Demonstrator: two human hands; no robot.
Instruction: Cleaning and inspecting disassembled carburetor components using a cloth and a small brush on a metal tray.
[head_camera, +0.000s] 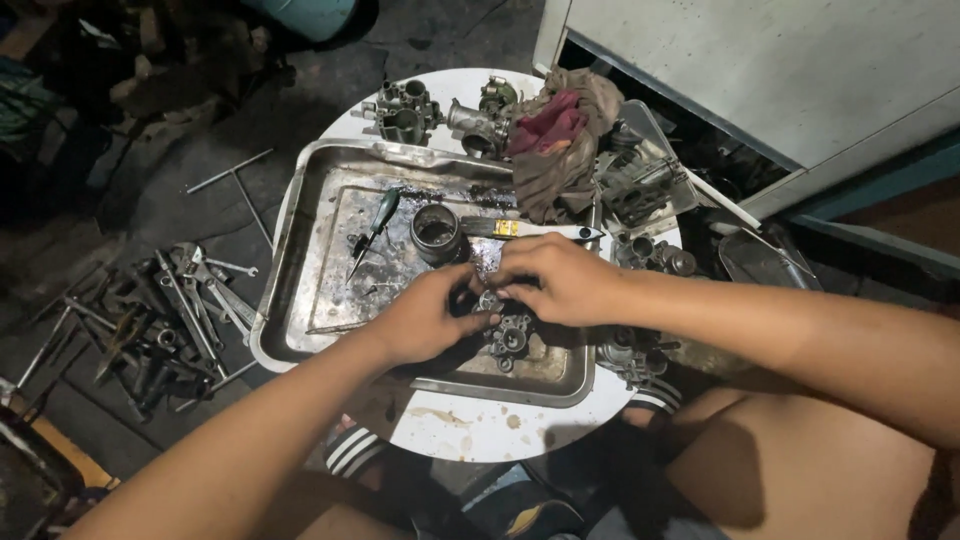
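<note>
Landmark: metal tray (300, 215) on the round white surface (470, 425); all places below are given relative to it.
Part: carburettor body (508, 335), a small dark casting, sits inside the tray at its near right corner, resting on the tray floor.
Left hand (425, 318): my fingers are curled and pinched on the left side of the part, palm down, forearm coming in from the tray's near left.
Right hand (560, 280): my fingers are pressed together over the top of the part, wrist bent, forearm running off past the tray's right rim.
Handling: judged heavy for its size, rigid, oily and likely slippery; small ports and edges look easy to damage. Best hold is on the solid outer body, both sides, not on thin protrusions.
Inside the tray: green-handled screwdriver (378, 217) at centre left; metal cup (436, 233) at centre.
Far rim: rag (560, 150) draped over the right corner; more castings (405, 110) beyond it.
Left of the tray: spanners (170, 320) scattered on the floor.
</note>
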